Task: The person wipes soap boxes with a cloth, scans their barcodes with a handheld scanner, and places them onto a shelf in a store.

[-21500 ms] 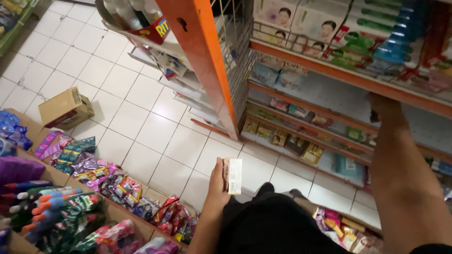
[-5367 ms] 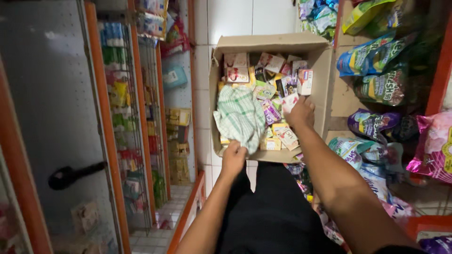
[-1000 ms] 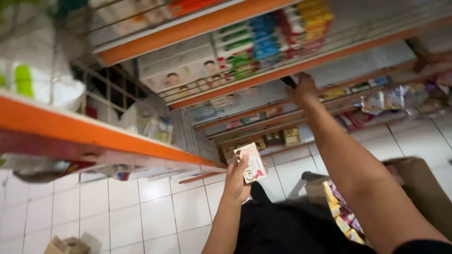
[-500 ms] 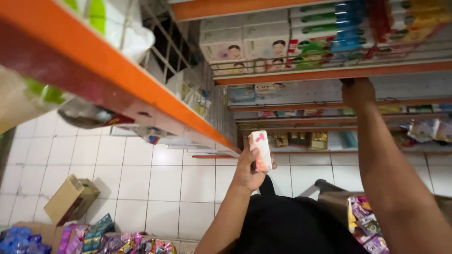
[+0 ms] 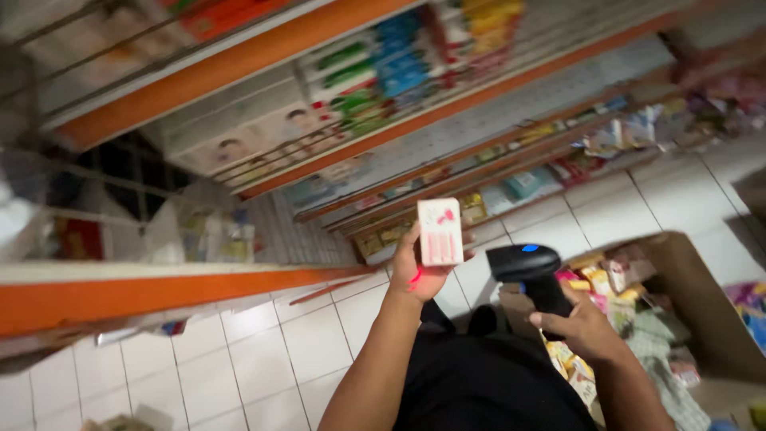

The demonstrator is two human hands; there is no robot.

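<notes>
The left hand (image 5: 419,271) grips a small white and pink box (image 5: 440,231) upright, long axis vertical, just left of and level with the black scanner (image 5: 533,275) clasped in the right hand (image 5: 578,327)

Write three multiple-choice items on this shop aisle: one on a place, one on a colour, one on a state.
1. Where is the cardboard box?
A. on the tiled floor, by the person's right side
B. on the top shelf
C. on a counter

2. What colour are the shelf edges?
A. green
B. orange
C. white

3. What is the left hand doing?
A. hanging empty
B. resting on the floor
C. holding up a small white and pink box

Answers: 1 A, the open box sits on the tiles; 2 B, the strips are orange; 3 C, fingers grip the box while the right hand aims a black barcode scanner.
</notes>
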